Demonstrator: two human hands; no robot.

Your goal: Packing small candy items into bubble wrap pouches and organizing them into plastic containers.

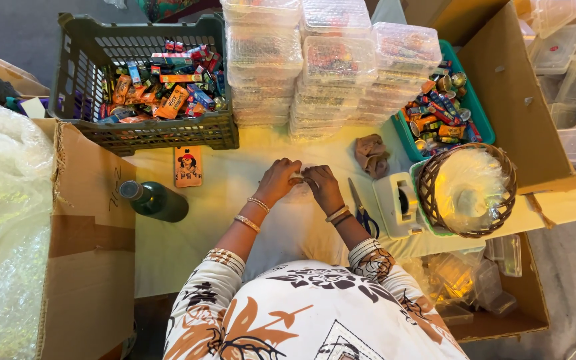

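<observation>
My left hand (pixel 278 180) and my right hand (pixel 321 187) meet over the middle of the pale cloth-covered table (pixel 228 200). Both pinch a small clear plastic piece (pixel 299 179) between the fingertips; most of it is hidden by the fingers. Bangles circle both wrists. Blue-handled scissors (pixel 363 210) lie just right of my right hand. A white tape dispenser (pixel 395 203) stands beyond the scissors.
Stacks of filled clear plastic boxes (pixel 331 63) stand at the back. A dark crate (pixel 141 127) of colourful small packets is back left, a teal tray (pixel 478 113) of packets back right. A green bottle (pixel 155 200), a phone (pixel 189 167), a wicker basket (pixel 468 190) and cardboard boxes (pixel 88 253) surround me.
</observation>
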